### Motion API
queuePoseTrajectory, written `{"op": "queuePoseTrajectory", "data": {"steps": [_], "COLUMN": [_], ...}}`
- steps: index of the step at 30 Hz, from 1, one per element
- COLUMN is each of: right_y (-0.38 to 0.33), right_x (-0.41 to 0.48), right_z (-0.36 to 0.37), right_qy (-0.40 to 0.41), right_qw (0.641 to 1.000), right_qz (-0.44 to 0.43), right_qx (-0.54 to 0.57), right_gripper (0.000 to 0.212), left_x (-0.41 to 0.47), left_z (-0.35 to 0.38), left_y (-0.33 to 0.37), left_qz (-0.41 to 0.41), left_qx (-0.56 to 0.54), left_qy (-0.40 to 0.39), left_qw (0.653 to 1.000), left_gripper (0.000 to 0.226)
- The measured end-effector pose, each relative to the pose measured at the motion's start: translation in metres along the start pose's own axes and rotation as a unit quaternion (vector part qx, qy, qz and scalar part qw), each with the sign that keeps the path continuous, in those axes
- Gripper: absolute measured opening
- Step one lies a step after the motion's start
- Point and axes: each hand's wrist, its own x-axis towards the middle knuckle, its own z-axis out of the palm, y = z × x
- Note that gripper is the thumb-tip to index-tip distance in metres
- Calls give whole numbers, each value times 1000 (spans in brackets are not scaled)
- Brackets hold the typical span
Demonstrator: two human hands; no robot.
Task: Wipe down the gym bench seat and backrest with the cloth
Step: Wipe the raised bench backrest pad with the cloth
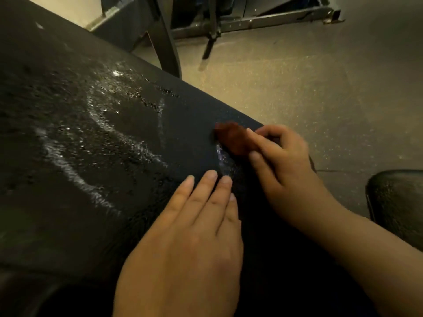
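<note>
Chiefly, key relation: the cloth (231,139) sits at the near right edge of the bench pad (68,110). The wet, streaked stretch (100,120) lies to its left and farther up the pad, so the coming stroke likely runs leftward, away from the edge.
Cloth: reddish-brown, bunched small and blurred. Its long axis runs from upper left to lower right, with the free end poking out toward the streaks and touching the pad.
Right hand (281,156): fingers curled round the cloth, thumb pinching it from below. This is the hand doing the wiping.
Left hand (190,236): flat on the pad with fingers straight and together, holding nothing. It is near the cloth but apart from it, on the near side, and looks to be bracing.
Surface: black textured pad, tilted across the view, glistening with droplets and whitish arcs of moisture. It probably grips the cloth a little.
Progress (judgement): mid-wipe, with a good part of the pad wet and not yet dried off.
Second pad (398,202): at the right edge, well apart, and I cannot tell whether it is the seat or the backrest.
Room: speckled beige floor (320,88), a dark upright (169,49) behind the pad, and a metal frame (274,17) beyond it.
</note>
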Motion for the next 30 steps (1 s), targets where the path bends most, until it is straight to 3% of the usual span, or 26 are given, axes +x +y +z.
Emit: {"op": "queuePoseTrajectory", "data": {"steps": [5, 10, 16, 21, 25, 30], "right_y": [-19, -33, -37, -61, -54, -45], "right_x": [-37, -83, -40, -89, -81, -39], "right_z": [-4, -10, -3, -16, -8, 6], "right_qy": [-30, -54, 24, -3, 57, 97], "right_qw": [995, 997, 991, 994, 997, 976], "right_qz": [44, 9, 132, 36, 14, 193], "right_qx": [79, 60, 7, -102, -58, -28], "right_gripper": [47, 50, 46, 53, 55, 41], "left_x": [0, 3, 2, 2, 1, -3], "left_z": [-4, -16, -22, -24, -21, -26], "left_y": [2, 13, 18, 19, 20, 20], "left_qz": [-65, -72, -90, -99, -99, -72], "left_qx": [31, 76, 105, 103, 104, 118], "left_qy": [-41, -103, -117, -122, -121, -135], "left_qw": [997, 989, 983, 982, 982, 981], "left_gripper": [49, 56, 58, 58, 57, 58]}}
